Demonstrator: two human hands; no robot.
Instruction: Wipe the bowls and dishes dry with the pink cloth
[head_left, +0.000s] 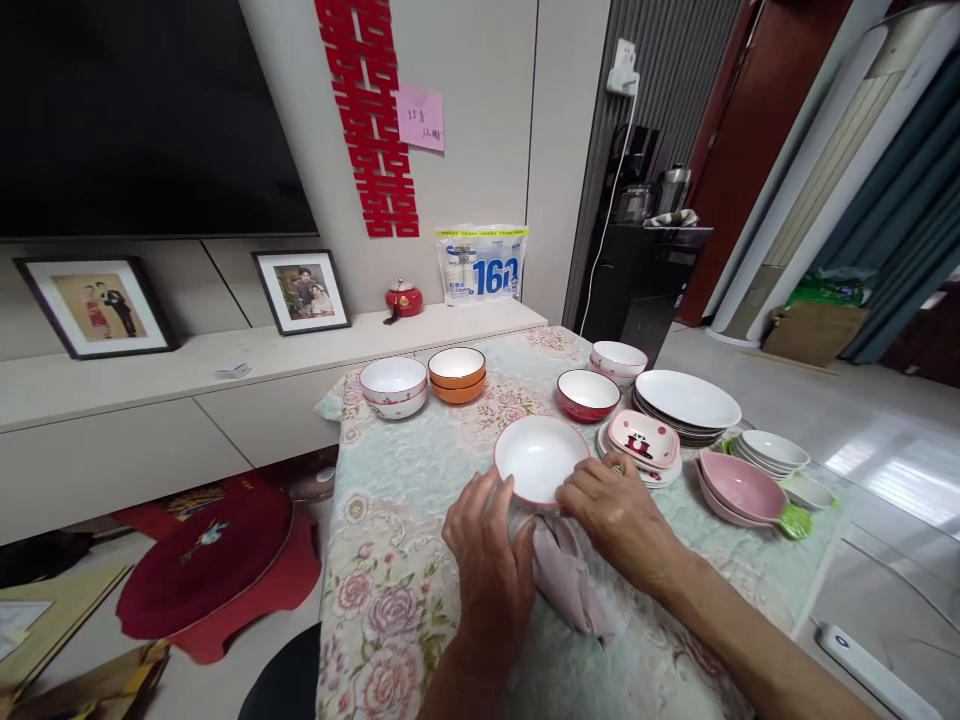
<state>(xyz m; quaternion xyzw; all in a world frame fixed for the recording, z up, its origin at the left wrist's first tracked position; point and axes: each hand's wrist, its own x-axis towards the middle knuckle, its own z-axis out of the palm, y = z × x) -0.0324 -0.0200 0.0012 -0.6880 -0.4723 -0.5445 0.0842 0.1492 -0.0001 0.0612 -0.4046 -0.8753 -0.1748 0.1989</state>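
A white bowl with a thin red rim (541,455) is tipped slightly toward me above the near middle of the table. My left hand (491,550) holds its near left side, fingertips at the rim and thumb lower down. My right hand (619,515) is closed on the near right edge, its fingers bent over the rim. Below the bowl, between both hands, a greyish-pink cloth (570,585) hangs down or lies bunched; whether a finger pinches it is hidden. Just right of the bowl sits a square cat-print dish (643,438) on stacked plates.
Stacked white bowls (394,378) and orange bowls (457,370) stand at the back left. A red bowl (588,395), large white plates (688,398), pink leaf-handled bowls (742,487) and small white dishes (772,450) line the right. A red stool (217,560) is left of the table.
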